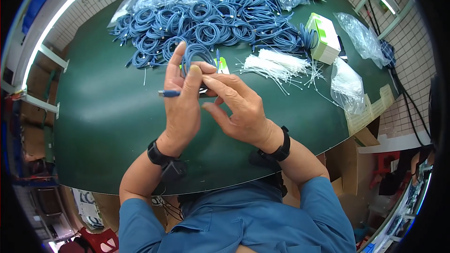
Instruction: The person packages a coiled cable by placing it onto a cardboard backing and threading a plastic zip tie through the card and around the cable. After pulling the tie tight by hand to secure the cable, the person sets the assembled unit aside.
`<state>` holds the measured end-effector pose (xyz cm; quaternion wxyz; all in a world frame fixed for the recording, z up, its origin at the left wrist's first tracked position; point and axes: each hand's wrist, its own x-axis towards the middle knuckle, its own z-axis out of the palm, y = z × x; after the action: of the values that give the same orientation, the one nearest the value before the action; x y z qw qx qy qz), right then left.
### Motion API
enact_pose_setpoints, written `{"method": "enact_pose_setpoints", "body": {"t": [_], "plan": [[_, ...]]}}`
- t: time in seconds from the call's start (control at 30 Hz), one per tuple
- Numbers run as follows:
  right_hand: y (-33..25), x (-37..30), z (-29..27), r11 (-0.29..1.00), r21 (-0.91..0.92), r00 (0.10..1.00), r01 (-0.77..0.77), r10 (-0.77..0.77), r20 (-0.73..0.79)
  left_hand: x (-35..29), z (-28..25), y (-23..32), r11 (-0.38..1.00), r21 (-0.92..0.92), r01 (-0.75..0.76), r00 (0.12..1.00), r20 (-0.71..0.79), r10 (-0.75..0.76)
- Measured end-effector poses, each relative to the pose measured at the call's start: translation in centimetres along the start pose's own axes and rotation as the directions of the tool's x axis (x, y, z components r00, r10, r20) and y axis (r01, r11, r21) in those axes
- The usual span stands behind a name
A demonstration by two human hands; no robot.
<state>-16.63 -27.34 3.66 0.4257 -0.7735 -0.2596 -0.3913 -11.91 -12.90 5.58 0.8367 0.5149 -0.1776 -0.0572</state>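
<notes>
Blue cable [189, 53], looped into a coil, is gripped in the left hand [183, 103], on the near side of the cable pile [206, 23]; the right hand [241, 105] meets it with bent fingers (whether they pinch anything, I can't tell from here). White ties [276, 65] lie on the green surface [103, 126], before the pile's right end.

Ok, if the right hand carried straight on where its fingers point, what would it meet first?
The left hand, around its thumb, close by the blue coil it holds. The right hand looks to be touching or nearly touching that thumb, though depth is unclear.
</notes>
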Motion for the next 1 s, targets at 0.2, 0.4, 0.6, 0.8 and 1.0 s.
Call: {"method": "enact_pose_setpoints", "body": {"t": [0.2, 0.4, 0.6, 0.8, 1.0], "plan": [[0.5, -0.6, -0.6, 0.360, 0.493, 0.582, -0.792, 0.687, 0.434, 2.3, -3.4, -0.5, 0.989, -0.138, -0.053, 0.988, 0.134, 0.072], [2.8, -0.9, -0.4, 0.109, 0.683, 0.544, -0.723, 0.699, 0.464, 1.7, -3.3, -1.9, 0.993, -0.088, 0.077, 0.940, 0.338, -0.043], [3.1, -0.8, -0.5, 0.114, 0.640, 0.519, -0.760, 0.699, 0.492, 1.6, -3.6, -2.2, 0.940, -0.143, 0.311, 0.939, 0.197, -0.281], [2.6, -1.2, 0.1, 0.056, 0.737, 0.579, -0.674, 0.659, 0.480, 2.3, -3.4, -1.7, 0.810, -0.433, 0.395, 0.910, 0.063, -0.410], [3.2, -1.6, 0.3, 0.328, 0.438, 0.544, -0.837, 0.588, 0.598, 3.0, -5.3, -0.9, 0.763, -0.432, 0.482, 0.875, 0.193, -0.443]]}}
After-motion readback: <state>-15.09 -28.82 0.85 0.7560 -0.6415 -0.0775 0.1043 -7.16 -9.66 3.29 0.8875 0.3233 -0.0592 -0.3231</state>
